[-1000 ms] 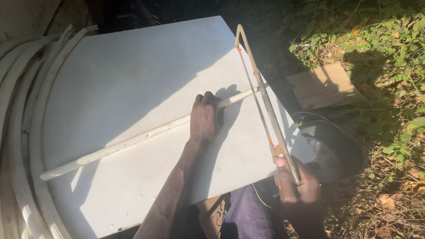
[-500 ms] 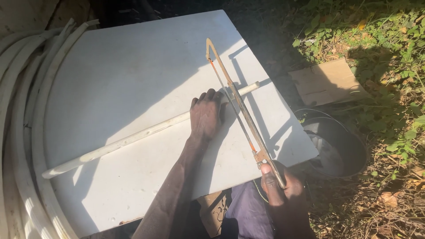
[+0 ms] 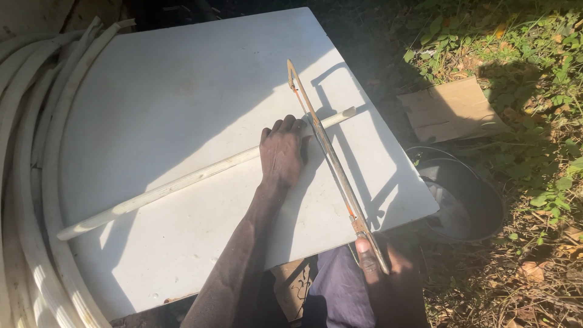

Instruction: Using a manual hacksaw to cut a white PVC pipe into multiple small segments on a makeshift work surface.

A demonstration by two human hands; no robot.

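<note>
The left hand (image 3: 282,153) lay flat, fingers spread, pressing a long white plastic pipe (image 3: 182,181) against the white square table (image 3: 182,85) near the centre of the frame. The pipe ran diagonally from the lower left toward the upper right. The right hand (image 3: 382,267), at the lower right in shadow, was closed around the handle of a rusty metal-framed hacksaw (image 3: 325,146), whose blade crossed the pipe just right of the left hand. Coiled white tubing (image 3: 27,152) lined the left edge; a dark round basin (image 3: 467,200) and flat brown cardboard (image 3: 452,109) lay on the grass at right.
</note>
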